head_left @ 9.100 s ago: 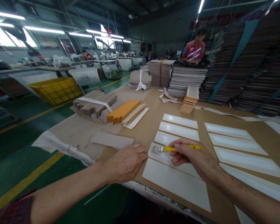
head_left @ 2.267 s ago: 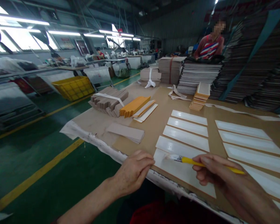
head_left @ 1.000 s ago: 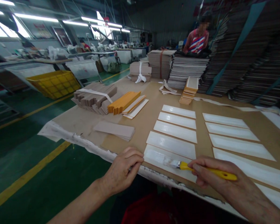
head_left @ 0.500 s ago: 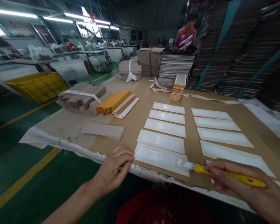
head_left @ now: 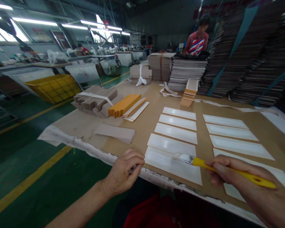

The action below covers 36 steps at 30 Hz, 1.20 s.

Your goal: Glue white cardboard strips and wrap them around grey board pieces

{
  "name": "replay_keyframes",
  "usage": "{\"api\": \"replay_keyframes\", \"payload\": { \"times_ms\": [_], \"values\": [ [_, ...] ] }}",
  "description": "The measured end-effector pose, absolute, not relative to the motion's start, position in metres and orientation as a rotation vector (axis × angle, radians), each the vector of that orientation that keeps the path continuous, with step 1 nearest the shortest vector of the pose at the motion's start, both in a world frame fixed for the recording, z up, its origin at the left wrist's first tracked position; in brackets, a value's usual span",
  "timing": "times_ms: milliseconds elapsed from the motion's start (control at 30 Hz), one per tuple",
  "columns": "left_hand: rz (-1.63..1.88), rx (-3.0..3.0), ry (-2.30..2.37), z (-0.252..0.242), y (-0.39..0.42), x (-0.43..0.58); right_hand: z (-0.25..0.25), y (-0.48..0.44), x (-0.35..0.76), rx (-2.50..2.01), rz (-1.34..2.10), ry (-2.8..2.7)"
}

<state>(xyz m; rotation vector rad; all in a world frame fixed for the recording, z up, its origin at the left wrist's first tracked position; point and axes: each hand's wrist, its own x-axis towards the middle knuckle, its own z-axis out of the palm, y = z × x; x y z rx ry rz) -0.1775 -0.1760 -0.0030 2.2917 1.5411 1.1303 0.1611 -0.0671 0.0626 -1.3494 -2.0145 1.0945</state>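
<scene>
In the head view my right hand point(head_left: 235, 174) is wrapped round the yellow handle of a paintbrush point(head_left: 198, 162). Its bristles, loaded with white paste, lie on the nearest white strip point(head_left: 171, 164), which has thin orange edges and a wet shine. At that strip's left end is my left hand point(head_left: 127, 171), fingers curled and closed, the fingertips against the corner; exactly how they grip it is hidden. Beyond lie more white strips point(head_left: 175, 129) in a column, and a second column point(head_left: 239, 147) is on the right, partly behind my right hand.
Left on the table point(head_left: 118, 148) are grey card strips point(head_left: 116, 132), a tied grey bundle point(head_left: 95, 99) and orange strips point(head_left: 124, 104). A stepped pile of orange-edged strips point(head_left: 188, 93) stands farther back, before tall board stacks point(head_left: 187, 71). A person point(head_left: 196, 42) is behind them.
The brush has moved left along the nearest strip with my right hand. My left hand keeps its place at the strip's left end. The whole view has shifted a little.
</scene>
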Motion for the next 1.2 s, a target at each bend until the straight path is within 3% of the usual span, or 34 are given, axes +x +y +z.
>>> {"api": "replay_keyframes", "payload": {
  "times_ms": [100, 300, 1200],
  "values": [
    [1.147, 2.278, 1.527, -0.004, -0.176, -0.178, 0.067, -0.068, 0.123, -1.243, 1.365, -2.091],
    [1.156, 2.275, 1.53, -0.004, -0.176, -0.176, 0.058, -0.065, 0.076, -1.155, 1.483, -2.125],
    [1.109, 2.292, 1.564, -0.003, -0.175, -0.179, 0.076, -0.053, 0.125, -1.354, 1.469, -2.172]
  ]
}}
